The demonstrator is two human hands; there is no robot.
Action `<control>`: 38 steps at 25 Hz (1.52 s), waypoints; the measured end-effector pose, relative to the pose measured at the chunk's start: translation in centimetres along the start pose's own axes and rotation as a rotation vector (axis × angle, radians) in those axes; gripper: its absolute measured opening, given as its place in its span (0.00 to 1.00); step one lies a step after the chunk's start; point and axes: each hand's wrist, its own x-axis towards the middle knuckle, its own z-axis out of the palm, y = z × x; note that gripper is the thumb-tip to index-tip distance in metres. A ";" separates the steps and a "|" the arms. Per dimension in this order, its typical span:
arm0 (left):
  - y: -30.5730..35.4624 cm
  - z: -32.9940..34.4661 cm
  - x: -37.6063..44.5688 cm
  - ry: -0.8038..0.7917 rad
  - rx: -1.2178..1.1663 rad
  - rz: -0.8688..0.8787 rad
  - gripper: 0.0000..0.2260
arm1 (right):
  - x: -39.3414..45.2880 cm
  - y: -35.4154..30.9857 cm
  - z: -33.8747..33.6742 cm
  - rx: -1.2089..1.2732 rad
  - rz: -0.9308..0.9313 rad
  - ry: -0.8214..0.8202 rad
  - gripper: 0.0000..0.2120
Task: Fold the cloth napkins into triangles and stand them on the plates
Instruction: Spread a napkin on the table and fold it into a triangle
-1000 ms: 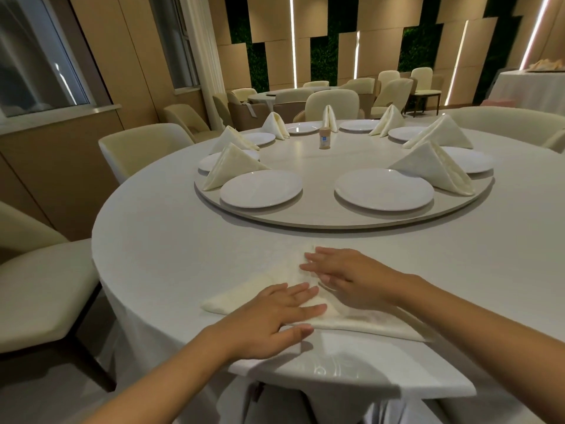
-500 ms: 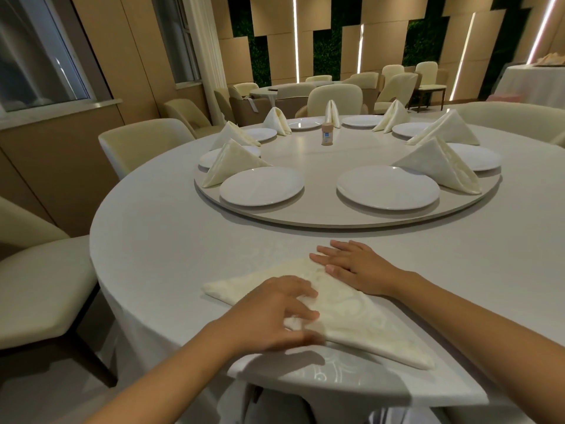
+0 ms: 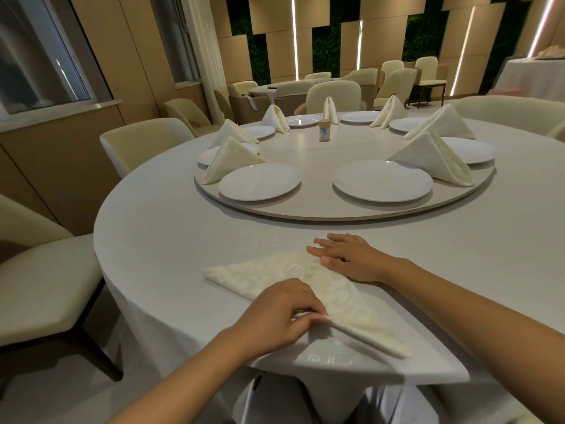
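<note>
Napkin (image 3: 308,283), cream with a woven scroll pattern, lies flat as a long folded triangle near the front edge of the round table (image 3: 171,240), which is covered in a pale cloth. One point of the napkin aims toward the table's left edge, the other toward the front edge.

A large round turntable (image 3: 318,151) sits at the table's centre. Around its rim are white plates. The two nearest, the front left plate (image 3: 260,181) and the front right plate (image 3: 382,180), are bare. Folded napkins stand as upright triangles by the plates farther round, among them a left standing napkin (image 3: 227,157) and a right standing napkin (image 3: 434,157). A small bottle (image 3: 324,130) stands upright near the turntable's middle.

Cream chairs (image 3: 143,142) ring the table.

The right hand (image 3: 348,258) lies flat with straight fingers pressing the napkin's far edge. The left hand (image 3: 284,313) has its fingers curled and pinches the napkin's near folded edge, close to the table's front edge.
</note>
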 end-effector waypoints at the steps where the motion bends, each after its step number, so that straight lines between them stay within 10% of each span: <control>1: -0.2 -0.3 -0.8 0.027 -0.020 -0.005 0.09 | -0.3 -0.1 0.0 -0.002 0.013 0.007 0.20; 11: -2.5 -2.8 -5.1 0.498 -0.663 -0.656 0.10 | -4.8 -1.8 1.3 0.119 -0.117 0.211 0.38; 16: -2.4 -2.5 -3.1 0.665 -0.430 -0.907 0.07 | -4.1 -2.9 0.9 0.343 0.086 0.334 0.20; 22: -2.5 -3.3 -1.9 0.557 -0.498 -0.981 0.06 | -3.6 -5.1 1.1 0.364 0.213 0.505 0.11; 32: -2.5 -2.8 -0.2 0.593 -0.073 -0.926 0.07 | -2.1 -7.1 1.2 0.298 0.272 0.334 0.09; 38: -4.0 -2.9 1.3 0.280 0.363 -1.100 0.13 | -1.6 -7.3 1.8 0.139 0.291 0.354 0.10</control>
